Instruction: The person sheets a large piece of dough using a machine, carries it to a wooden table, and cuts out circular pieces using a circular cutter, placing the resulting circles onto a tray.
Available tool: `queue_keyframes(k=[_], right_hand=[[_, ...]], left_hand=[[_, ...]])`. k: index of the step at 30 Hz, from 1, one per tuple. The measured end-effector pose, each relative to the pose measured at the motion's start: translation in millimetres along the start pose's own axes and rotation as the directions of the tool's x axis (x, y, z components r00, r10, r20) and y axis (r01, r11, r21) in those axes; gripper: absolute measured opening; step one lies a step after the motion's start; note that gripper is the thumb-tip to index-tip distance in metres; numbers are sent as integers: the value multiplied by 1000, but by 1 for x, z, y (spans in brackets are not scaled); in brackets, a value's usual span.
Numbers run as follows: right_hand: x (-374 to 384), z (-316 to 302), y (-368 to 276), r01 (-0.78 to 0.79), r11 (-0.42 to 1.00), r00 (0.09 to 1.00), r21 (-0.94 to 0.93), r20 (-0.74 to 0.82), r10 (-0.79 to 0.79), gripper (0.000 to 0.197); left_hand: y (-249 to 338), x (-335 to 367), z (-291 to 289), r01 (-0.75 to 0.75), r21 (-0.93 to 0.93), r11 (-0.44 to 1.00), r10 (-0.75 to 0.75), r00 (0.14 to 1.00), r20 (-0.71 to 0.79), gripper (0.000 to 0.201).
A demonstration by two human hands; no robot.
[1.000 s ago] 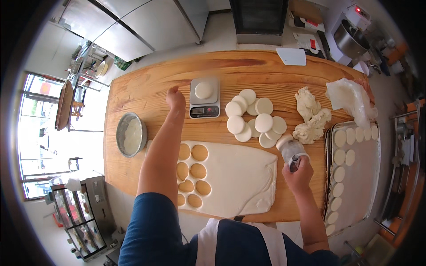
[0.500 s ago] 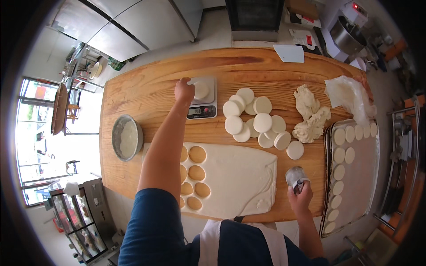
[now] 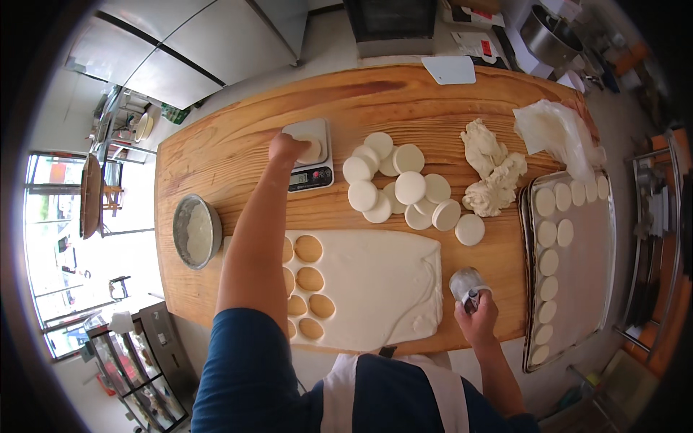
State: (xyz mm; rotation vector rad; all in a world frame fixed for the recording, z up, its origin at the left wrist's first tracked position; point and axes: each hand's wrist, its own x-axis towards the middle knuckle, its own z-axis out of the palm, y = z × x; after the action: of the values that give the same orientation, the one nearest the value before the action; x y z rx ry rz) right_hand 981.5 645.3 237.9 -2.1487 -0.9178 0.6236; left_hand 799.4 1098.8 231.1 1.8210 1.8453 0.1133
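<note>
My left hand [image 3: 287,148] reaches far across the wooden table [image 3: 216,151] and closes on a round dough disc [image 3: 312,151] lying on the small digital scale [image 3: 310,155]. My right hand [image 3: 476,317] grips a round metal cutter [image 3: 468,284] near the table's front edge, just right of the rolled dough sheet [image 3: 375,285]. The sheet has several round holes cut along its left side. A pile of cut dough discs [image 3: 401,184] lies behind the sheet, right of the scale.
A metal bowl of flour [image 3: 195,231] stands at the left. Dough scraps [image 3: 491,169] and a crumpled plastic sheet [image 3: 559,130] lie at the right rear. A baking tray [image 3: 588,274] with rows of discs sits on the right. A white scraper [image 3: 449,70] lies at the far edge.
My right hand has pulled back from the disc pile to the front edge with the cutter. One disc now lies apart beside the pile. My left hand stayed at the scale.
</note>
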Motion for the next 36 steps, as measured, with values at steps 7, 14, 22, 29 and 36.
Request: queue_keyframes(k=[7,14,22,29,36], right_hand=[[-5,-10,8,-126,992,992,-28,-29,125,31],[-16,-33,21,-211,977,951,-28,-238,199,29],[-4,-28,12,-208,971,974,-122,-121,193,31],[12,-3,0,-100,945,994,-313,-68,83,35],[24,-4,-7,-182,902,977,-391,34,211,36]], left_hand=[[16,-115,63,104,-621,777,184,906,382,16],[53,-285,180,282,-517,809,337,499,799,20],[12,-289,177,-282,-525,803,543,709,450,18],[-50,-304,145,87,-595,799,340,751,566,17],[-71,-313,139,-15,-563,826,399,720,567,15]])
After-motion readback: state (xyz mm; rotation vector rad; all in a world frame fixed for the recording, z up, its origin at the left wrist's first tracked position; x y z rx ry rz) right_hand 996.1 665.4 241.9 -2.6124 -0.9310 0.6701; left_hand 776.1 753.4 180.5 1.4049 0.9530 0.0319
